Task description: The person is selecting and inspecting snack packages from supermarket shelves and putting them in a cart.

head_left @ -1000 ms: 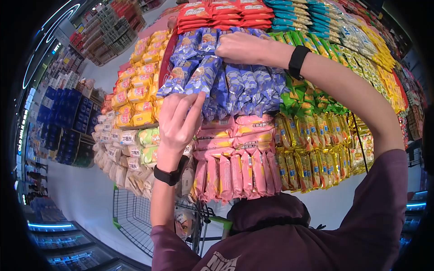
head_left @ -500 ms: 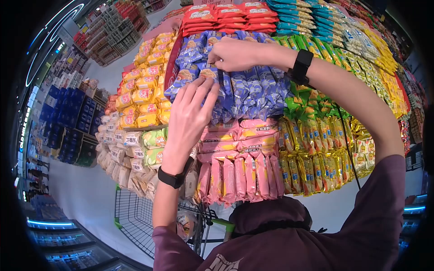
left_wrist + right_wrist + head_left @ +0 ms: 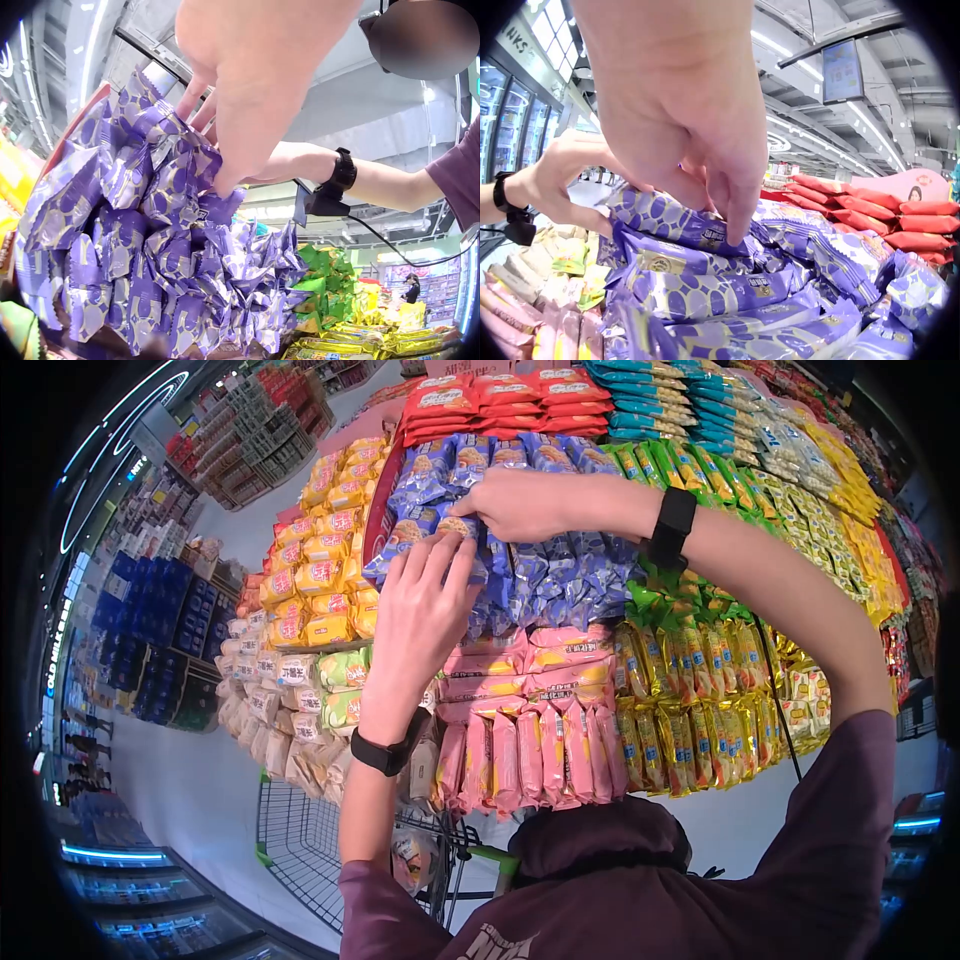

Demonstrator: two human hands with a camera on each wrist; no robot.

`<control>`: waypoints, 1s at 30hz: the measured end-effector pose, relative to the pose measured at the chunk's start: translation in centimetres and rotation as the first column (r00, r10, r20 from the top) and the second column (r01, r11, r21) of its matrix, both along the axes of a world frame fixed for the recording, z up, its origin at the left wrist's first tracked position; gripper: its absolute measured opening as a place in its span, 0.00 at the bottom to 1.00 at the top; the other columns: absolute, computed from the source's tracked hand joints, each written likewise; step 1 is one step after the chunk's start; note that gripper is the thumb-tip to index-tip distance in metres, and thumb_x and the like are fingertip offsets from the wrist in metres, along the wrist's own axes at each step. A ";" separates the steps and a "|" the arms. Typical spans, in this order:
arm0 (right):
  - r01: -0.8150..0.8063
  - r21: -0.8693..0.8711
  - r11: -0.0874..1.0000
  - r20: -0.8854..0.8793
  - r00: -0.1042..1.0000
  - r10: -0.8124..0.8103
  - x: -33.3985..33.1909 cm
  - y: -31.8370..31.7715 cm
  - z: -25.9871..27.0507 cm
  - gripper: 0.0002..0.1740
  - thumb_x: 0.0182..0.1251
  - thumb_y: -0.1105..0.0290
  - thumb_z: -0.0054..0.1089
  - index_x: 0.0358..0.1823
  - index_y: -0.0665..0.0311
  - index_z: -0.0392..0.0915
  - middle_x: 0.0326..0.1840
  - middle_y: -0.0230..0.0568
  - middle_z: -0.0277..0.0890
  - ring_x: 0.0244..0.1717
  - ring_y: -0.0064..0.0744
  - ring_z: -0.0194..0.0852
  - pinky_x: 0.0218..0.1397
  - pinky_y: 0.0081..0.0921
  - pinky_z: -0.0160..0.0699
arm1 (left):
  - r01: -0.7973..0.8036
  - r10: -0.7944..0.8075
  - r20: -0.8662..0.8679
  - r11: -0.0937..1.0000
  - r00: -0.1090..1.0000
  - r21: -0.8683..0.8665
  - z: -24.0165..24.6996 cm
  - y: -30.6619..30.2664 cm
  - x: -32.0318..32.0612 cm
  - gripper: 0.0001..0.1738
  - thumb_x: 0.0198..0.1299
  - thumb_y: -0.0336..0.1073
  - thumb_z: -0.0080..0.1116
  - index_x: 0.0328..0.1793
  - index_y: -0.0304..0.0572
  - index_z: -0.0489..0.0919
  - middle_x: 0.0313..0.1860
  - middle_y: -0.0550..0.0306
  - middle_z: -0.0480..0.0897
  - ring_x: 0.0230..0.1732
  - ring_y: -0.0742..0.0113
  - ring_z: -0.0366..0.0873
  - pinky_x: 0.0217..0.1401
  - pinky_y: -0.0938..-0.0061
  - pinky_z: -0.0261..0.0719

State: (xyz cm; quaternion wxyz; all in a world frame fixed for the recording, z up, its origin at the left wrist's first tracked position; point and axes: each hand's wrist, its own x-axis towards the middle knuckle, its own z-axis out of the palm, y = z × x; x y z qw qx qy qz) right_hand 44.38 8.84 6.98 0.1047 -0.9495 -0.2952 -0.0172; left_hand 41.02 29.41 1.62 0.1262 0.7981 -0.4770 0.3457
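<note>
A heap of blue-purple snack packets (image 3: 560, 570) fills the upper middle of a store display. My right hand (image 3: 478, 510) reaches over from the right, fingers curled, and pinches the top edge of one blue packet (image 3: 697, 225) near the pile's left side. My left hand (image 3: 435, 560) comes up from below and lays its nearly straight fingers on the packets just under the right hand. In the left wrist view the left hand (image 3: 214, 150) touches the crinkled packet ends (image 3: 150, 247). In the right wrist view the right hand (image 3: 712, 210) digs its fingertips into the pile.
Pink packets (image 3: 530, 740) stand below the blue ones, yellow packets (image 3: 310, 575) to the left, green and yellow ones (image 3: 700, 690) to the right, red ones (image 3: 500, 395) above. A wire shopping cart (image 3: 300, 840) stands under my left arm. An aisle floor (image 3: 190, 780) runs along the left.
My left hand has risen from the lower edge of the blue pile to lie right beneath the right hand. The right hand has shifted slightly down and left on the packets.
</note>
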 end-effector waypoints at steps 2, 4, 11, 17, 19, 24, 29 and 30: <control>-0.005 -0.055 0.998 -0.012 1.000 0.004 -1.2 0.5 0.8 0.25 0.54 0.82 0.49 0.56 0.71 0.79 0.39 0.63 0.82 0.44 0.60 0.81 0.49 0.47 0.79 | 0.001 -0.001 -0.016 1.000 1.000 -0.014 0.3 -0.3 -0.2 0.26 0.55 0.37 0.69 0.60 0.36 0.78 0.58 0.51 0.80 0.56 0.53 0.77 0.58 0.62 0.74; -0.055 0.024 0.998 -0.046 0.997 0.056 -2.2 0.4 0.9 0.30 0.53 0.82 0.50 0.62 0.69 0.74 0.41 0.63 0.81 0.45 0.61 0.80 0.51 0.48 0.78 | -0.004 0.004 -0.025 1.000 1.000 -0.019 0.5 -0.5 -0.5 0.28 0.56 0.41 0.71 0.60 0.35 0.78 0.58 0.50 0.80 0.55 0.53 0.77 0.57 0.62 0.74; 0.051 -0.195 0.979 -0.015 0.998 -0.055 -3.3 -1.4 3.4 0.38 0.56 0.79 0.49 0.73 0.68 0.63 0.48 0.65 0.79 0.55 0.62 0.76 0.61 0.48 0.73 | -0.047 0.048 -0.038 0.998 0.998 0.038 1.3 -0.3 -1.9 0.35 0.60 0.52 0.67 0.65 0.33 0.74 0.64 0.45 0.77 0.64 0.49 0.73 0.66 0.57 0.70; 0.319 -0.359 0.877 0.047 0.945 -0.325 -0.4 -10.7 5.6 0.22 0.59 0.74 0.55 0.56 0.69 0.78 0.39 0.56 0.83 0.45 0.54 0.82 0.46 0.45 0.78 | -0.080 0.080 -0.055 0.997 0.995 0.014 2.3 -0.2 -4.3 0.34 0.64 0.51 0.62 0.67 0.32 0.73 0.67 0.44 0.76 0.68 0.48 0.71 0.70 0.57 0.66; 0.356 -0.413 0.838 0.054 0.929 -0.367 0.3 -13.1 5.2 0.18 0.61 0.68 0.57 0.51 0.70 0.80 0.36 0.54 0.83 0.43 0.51 0.83 0.44 0.43 0.78 | -0.067 0.070 -0.114 0.997 0.991 0.026 3.3 -1.8 -4.8 0.31 0.65 0.50 0.61 0.65 0.31 0.74 0.64 0.43 0.78 0.66 0.47 0.73 0.69 0.57 0.67; 0.585 -0.094 0.806 -0.232 0.774 -0.589 1.0 -15.4 3.4 0.21 0.63 0.56 0.56 0.29 0.70 0.82 0.29 0.45 0.86 0.32 0.35 0.88 0.39 0.29 0.85 | 0.060 -0.036 -0.273 0.995 0.961 0.080 5.5 -8.4 -5.3 0.28 0.70 0.50 0.55 0.60 0.28 0.76 0.56 0.39 0.82 0.59 0.44 0.77 0.63 0.56 0.72; 0.629 -0.053 0.776 -0.355 0.714 -0.603 1.4 -14.3 4.2 0.25 0.63 0.56 0.67 0.48 0.74 0.80 0.53 0.52 0.82 0.32 0.34 0.90 0.38 0.28 0.89 | 0.098 -0.049 -0.304 0.984 0.951 0.147 5.1 -13.5 -3.8 0.35 0.72 0.55 0.49 0.64 0.23 0.72 0.60 0.32 0.78 0.63 0.39 0.74 0.66 0.55 0.72; 0.596 0.026 0.802 -0.308 0.769 -0.561 0.9 -14.4 3.9 0.23 0.59 0.53 0.63 0.27 0.72 0.82 0.29 0.45 0.87 0.31 0.32 0.89 0.37 0.26 0.85 | 0.102 -0.057 -0.293 0.985 0.954 0.141 4.7 -14.1 -3.3 0.35 0.72 0.56 0.48 0.64 0.23 0.72 0.62 0.31 0.77 0.64 0.39 0.74 0.67 0.55 0.72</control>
